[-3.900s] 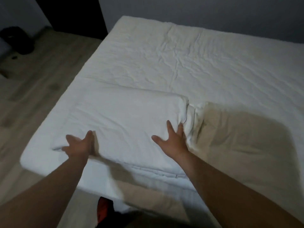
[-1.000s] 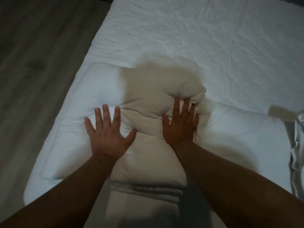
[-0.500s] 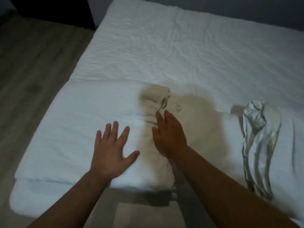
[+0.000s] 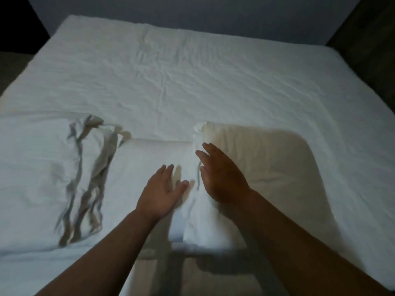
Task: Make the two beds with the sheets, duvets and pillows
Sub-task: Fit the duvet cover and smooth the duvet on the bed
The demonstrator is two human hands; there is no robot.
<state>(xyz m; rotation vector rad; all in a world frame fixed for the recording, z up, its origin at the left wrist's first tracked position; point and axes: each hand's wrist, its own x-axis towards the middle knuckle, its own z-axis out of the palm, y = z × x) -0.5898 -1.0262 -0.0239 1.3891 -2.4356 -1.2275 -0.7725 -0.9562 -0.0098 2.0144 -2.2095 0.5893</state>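
White, creased sheet [image 4: 192,71] covers the whole bed [image 4: 320,221], which stands against a grey wall [image 4: 192,13]. Three pillows lie in a row along the near edge. The left pillow [image 4: 32,167] carries a band of crumpled grey-shadowed folds [image 4: 89,178] at its right end. The middle pillow [image 4: 139,159] lies just beside it. The right pillow [image 4: 267,163] looks cream under a warm cast of light, and its bunched left end meets the middle pillow. The left hand [image 4: 162,189] lies palm down on the middle pillow, its grip spread, fingers straight and thumb out. The right hand [image 4: 224,178] is at the bunched end of the right pillow, its grip flat with straight fingers held close together. Motion blur hides whether it presses the fabric.
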